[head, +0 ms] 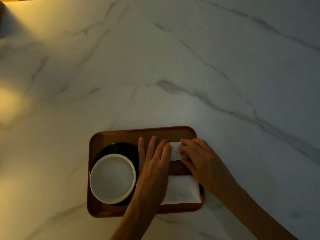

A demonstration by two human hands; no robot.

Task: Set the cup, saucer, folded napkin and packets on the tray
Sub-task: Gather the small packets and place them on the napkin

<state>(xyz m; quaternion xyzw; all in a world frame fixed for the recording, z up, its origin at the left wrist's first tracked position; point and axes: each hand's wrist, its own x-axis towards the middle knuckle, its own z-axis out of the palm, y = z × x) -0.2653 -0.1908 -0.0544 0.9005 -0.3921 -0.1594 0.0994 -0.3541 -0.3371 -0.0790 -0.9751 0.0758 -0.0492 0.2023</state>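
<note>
A brown wooden tray (121,134) lies near the table's front edge. On its left side a white cup (112,178) stands on a dark saucer (126,148). A folded white napkin (182,190) rests in the tray's near right corner. Just beyond it, small white packets (175,151) lie on the tray floor. My right hand (200,161) has its fingertips pinched on the packets' right edge. My left hand (154,163) lies flat with fingers spread, its fingertips touching the packets' left edge and partly covering the napkin.
The tray sits on a white marble table (173,75) with grey veins. Warm yellow light falls on the table's left side. A dark edge shows at the far upper left corner.
</note>
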